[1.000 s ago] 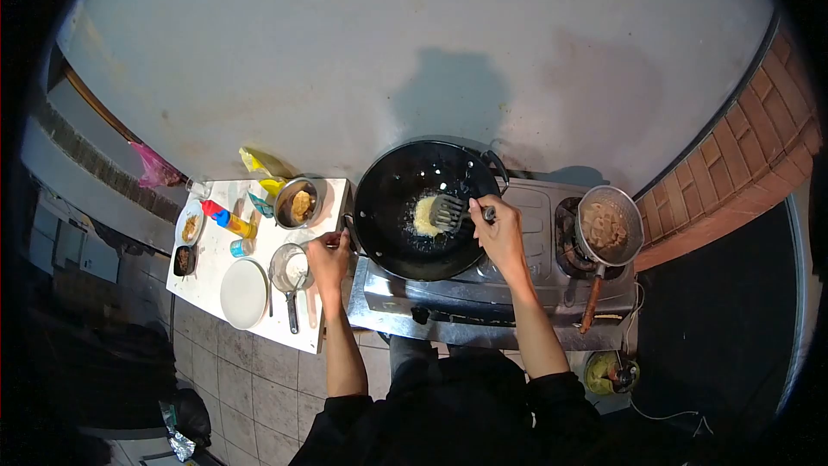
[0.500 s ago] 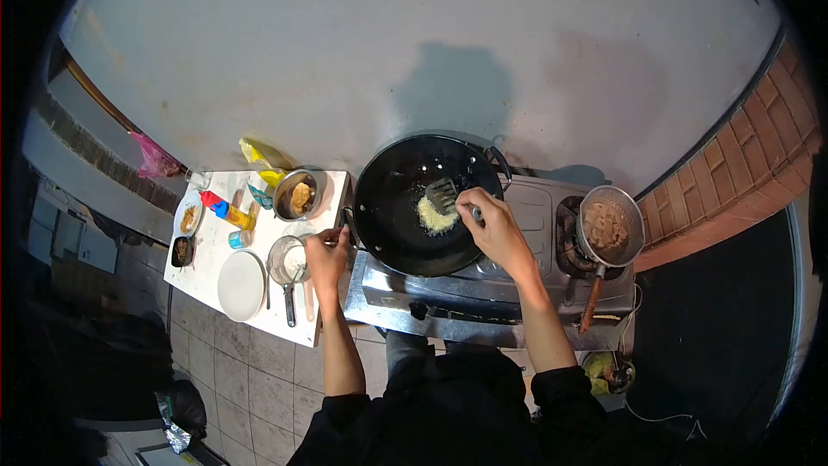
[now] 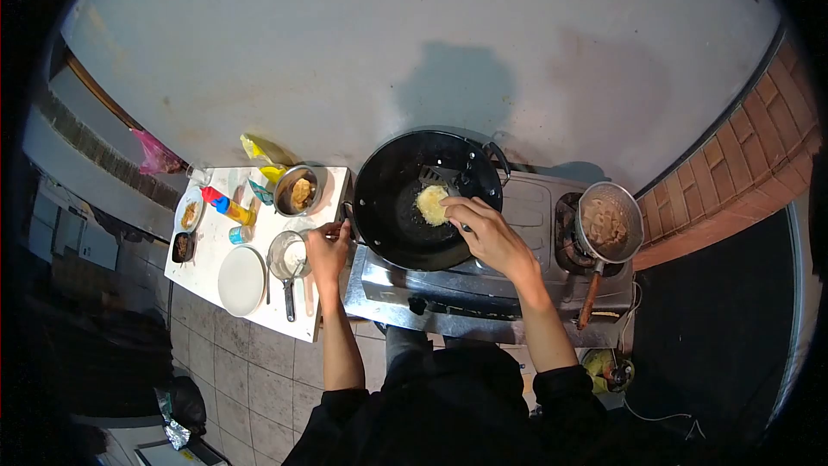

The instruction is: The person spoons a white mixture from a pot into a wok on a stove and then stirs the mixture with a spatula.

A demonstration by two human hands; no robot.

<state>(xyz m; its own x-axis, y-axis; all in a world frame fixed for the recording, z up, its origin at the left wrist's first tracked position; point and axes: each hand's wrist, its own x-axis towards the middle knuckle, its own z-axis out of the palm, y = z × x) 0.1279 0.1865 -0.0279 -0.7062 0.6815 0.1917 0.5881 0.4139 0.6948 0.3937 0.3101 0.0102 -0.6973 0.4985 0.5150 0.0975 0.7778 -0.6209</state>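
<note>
A large black wok sits on the left part of the steel stove. Pale yellow food lies in a small heap near its middle. My right hand is closed round the handle of a slotted spatula, whose blade is in the wok just behind the food. At the wok's left side, my left hand is closed on the wok's handle. Just left of that hand is a small pan of white powder with a utensil in it.
On the stove's right burner stands a saucepan of brownish food. The white table at left holds a white plate, a steel bowl, a yellow bottle, a small jar and dishes of food. Brick wall borders the right.
The spatula blade has moved from over the food to behind it. My right hand has shifted slightly down and its fingers have turned. My left hand stays at the wok's handle.
</note>
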